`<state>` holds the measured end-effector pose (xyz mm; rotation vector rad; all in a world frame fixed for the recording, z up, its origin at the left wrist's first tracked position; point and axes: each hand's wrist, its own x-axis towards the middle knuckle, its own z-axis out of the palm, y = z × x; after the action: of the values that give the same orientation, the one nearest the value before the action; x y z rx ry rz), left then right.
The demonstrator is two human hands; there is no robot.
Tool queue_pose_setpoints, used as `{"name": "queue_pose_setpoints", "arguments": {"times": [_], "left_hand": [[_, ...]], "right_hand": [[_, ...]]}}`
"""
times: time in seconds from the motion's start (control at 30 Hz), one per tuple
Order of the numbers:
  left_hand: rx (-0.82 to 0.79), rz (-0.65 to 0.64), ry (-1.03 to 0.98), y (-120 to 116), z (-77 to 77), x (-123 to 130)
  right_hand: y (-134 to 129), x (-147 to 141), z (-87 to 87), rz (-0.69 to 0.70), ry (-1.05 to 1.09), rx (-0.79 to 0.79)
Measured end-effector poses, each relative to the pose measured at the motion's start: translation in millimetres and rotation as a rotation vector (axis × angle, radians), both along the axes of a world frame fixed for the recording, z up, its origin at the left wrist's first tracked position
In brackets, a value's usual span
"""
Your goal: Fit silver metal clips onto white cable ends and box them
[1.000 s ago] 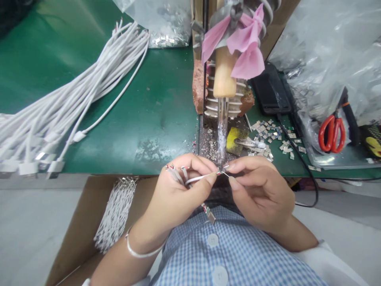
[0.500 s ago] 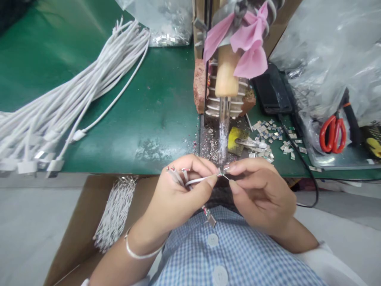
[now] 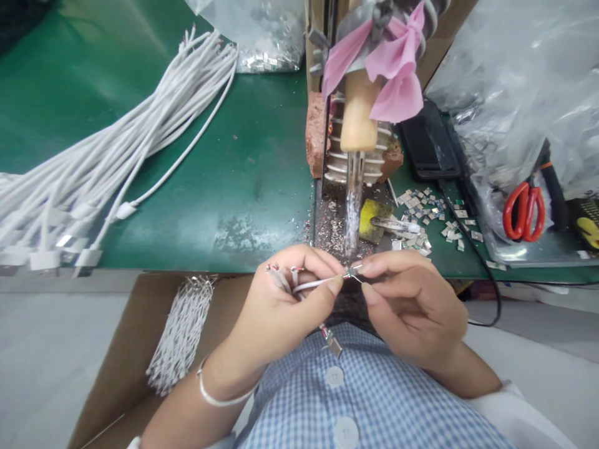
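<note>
A worker in a blue checked shirt pinches a thin white cable in the left hand, spare cable ends tucked between the fingers, while the right hand pinches a small metal connector at the cable's tip, just under the soldering iron. Beyond lie a yellow sponge, scattered metal shells, red scissors and a white cable bundle on the green bench. No writing is legible.
</note>
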<state>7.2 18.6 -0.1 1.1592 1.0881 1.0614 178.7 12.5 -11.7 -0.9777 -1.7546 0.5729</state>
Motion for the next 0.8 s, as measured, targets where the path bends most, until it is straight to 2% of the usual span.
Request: {"name": "queue_pose_setpoints", "arguments": {"times": [0.17, 0.3, 0.5, 0.67, 0.8], "left_hand": [[0.021, -0.017, 0.014, -4.1, 1.2, -0.1], [0.059, -0.062, 0.088, -7.5, 1.7, -2.6], [0.091, -0.215, 0.233, -9.4, 0.3, -8.2], [0.098, -0.236, 0.224, -10.2, 0.2, -8.2], [0.08, -0.234, 0.26, -11.4, 0.5, -8.5]], "right_hand": [[-1.4, 3.8, 0.1, 0.018, -0.011, -0.019], [-0.7, 10.3, 1.6, 0.085, -0.025, -0.059], [0.5, 23.8, 5.7, 0.194, -0.36, 0.011], [0.6, 26.6, 12.4, 0.294, -0.623, 0.064], [0.6, 24.2, 13.9, 0.299, -0.664, 0.093]]}}
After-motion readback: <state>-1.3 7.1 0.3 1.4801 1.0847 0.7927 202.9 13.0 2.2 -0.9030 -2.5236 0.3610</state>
